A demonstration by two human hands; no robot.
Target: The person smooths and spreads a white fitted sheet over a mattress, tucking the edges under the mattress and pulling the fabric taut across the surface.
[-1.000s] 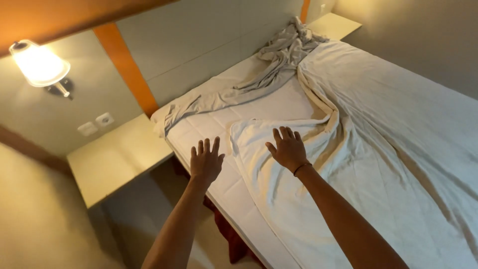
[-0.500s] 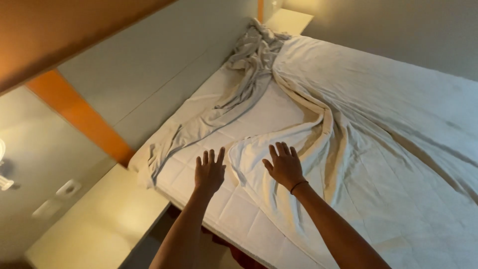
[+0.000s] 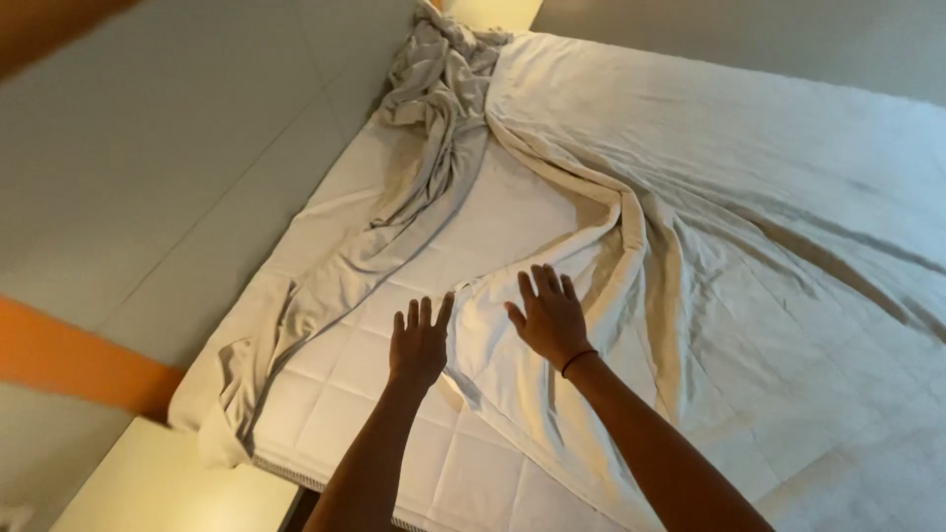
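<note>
My left hand [image 3: 419, 340] hovers flat with fingers spread over the bare quilted mattress [image 3: 345, 394], right beside the folded edge of a pale top sheet [image 3: 749, 227]. My right hand [image 3: 550, 317], fingers apart and a dark band on its wrist, rests on that sheet's wrinkled near corner. Neither hand holds anything. A second, greyer sheet [image 3: 414, 167] lies bunched in a long twisted strip along the mattress's left side, running to the far corner.
A grey padded wall panel [image 3: 177, 148] borders the bed on the left, with an orange strip [image 3: 69, 360] lower down. A pale bedside shelf [image 3: 168, 488] sits at the mattress's near left corner; another pale surface [image 3: 493, 12] shows at the far corner.
The view has swung right and toward the bed; the wall lamp has left the frame. Both hands stay spread near the sheet's corner, drawing slightly closer together.
</note>
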